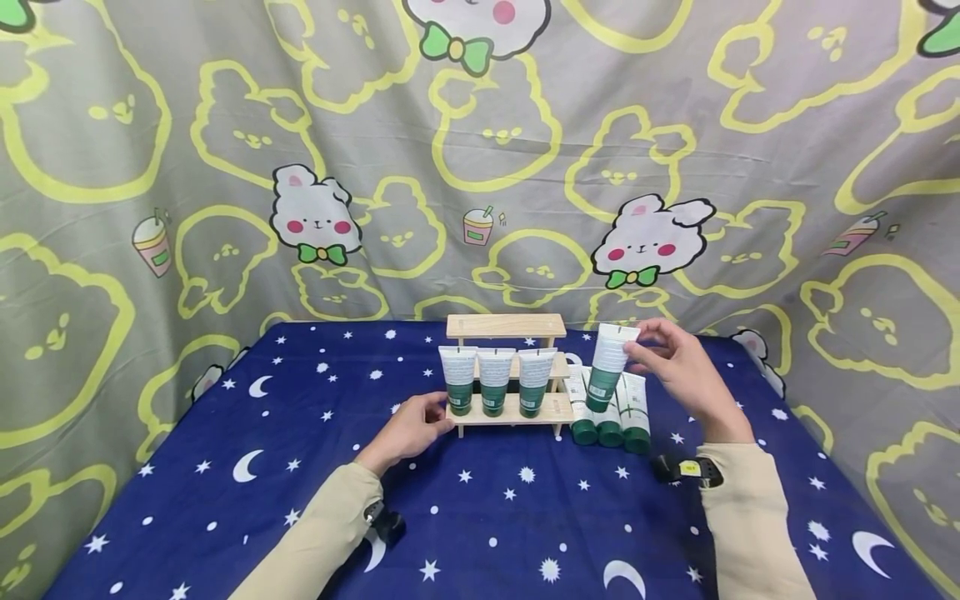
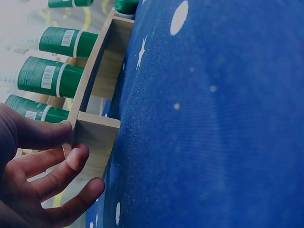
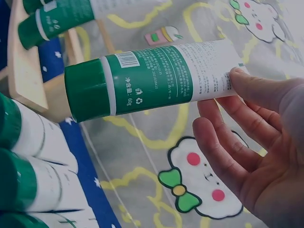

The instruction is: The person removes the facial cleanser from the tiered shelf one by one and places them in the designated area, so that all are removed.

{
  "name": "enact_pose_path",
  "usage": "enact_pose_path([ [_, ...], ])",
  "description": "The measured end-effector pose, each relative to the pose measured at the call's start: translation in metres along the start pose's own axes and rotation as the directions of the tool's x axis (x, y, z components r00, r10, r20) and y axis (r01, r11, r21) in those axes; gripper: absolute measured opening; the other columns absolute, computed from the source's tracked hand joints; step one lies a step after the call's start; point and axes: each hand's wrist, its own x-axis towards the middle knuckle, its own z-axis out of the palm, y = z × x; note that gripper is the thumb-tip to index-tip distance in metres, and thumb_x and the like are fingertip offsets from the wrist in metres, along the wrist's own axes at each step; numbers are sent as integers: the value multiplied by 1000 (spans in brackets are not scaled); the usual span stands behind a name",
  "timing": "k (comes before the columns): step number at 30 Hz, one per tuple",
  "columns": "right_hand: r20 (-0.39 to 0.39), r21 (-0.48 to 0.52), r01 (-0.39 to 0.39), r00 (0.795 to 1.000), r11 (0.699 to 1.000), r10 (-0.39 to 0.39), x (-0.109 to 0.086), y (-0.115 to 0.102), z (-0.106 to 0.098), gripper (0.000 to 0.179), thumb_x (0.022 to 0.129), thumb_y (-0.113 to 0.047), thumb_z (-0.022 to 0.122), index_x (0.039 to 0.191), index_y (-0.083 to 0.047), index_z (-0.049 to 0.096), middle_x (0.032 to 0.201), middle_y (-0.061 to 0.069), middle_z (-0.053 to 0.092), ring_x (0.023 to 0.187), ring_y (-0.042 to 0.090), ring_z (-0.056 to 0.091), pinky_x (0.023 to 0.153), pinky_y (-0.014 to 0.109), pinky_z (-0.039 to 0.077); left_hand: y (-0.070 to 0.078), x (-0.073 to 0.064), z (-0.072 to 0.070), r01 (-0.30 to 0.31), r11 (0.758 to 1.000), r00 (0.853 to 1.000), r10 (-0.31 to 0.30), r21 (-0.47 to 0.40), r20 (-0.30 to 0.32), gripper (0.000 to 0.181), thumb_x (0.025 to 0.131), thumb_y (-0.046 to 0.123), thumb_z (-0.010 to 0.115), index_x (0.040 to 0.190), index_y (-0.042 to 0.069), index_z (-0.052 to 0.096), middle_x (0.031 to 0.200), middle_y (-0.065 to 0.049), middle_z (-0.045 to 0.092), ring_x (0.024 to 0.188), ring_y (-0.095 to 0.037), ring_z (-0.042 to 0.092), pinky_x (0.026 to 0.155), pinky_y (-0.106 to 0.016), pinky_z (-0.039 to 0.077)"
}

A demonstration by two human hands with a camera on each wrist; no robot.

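My right hand (image 1: 678, 367) pinches a green-and-white squeeze tube (image 1: 609, 358) near its flat white end. The tube hangs cap down, right of a stepped wooden rack (image 1: 555, 408); in the right wrist view its green cap (image 3: 86, 91) points toward the rack. Three similar tubes (image 1: 495, 379) stand caps down in a row on the rack's lowest step. At that step's left end, my left hand (image 1: 408, 429) holds the board, with the thumb (image 2: 45, 134) along its edge and the fingers curled by the end piece (image 2: 97, 137).
Three more tubes (image 1: 636, 408) lie side by side just right of the rack, caps toward me, partly behind the held tube. A dark blue cloth (image 1: 487, 508) with stars and moons covers the table. Behind it hangs a grey curtain (image 1: 525, 150) with cartoon rabbits.
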Motion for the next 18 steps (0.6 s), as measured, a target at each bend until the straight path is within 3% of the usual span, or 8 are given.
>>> enact_pose_path([
  [3,-39,-16,-4,999,1000,3,-2,3,-9,32,101,-20,66,121,1,52,99,-3,66,84,8,71,76,24,58,0,-1,0,-6,1000,1000,6,-3,-3,47,89,2,72,132,-10,60,84,-2,65,77,-14,57,76,-31,46],
  [9,-95,48,-37,995,998,41,-4,12,-24,29,99,-19,69,118,-6,52,98,-8,70,82,8,72,76,25,59,1,-2,-1,-11,1000,1000,11,-12,-8,47,88,2,73,132,-10,60,84,-3,65,77,-15,57,77,-31,46],
  [18,-132,282,-19,990,959,58,-8,35,-43,24,97,-8,69,109,-6,49,92,-9,69,78,7,71,71,24,59,1,-1,0,3,1000,1000,-3,-10,-3,46,89,2,71,133,-9,60,83,-2,64,77,-14,57,77,-30,45],
])
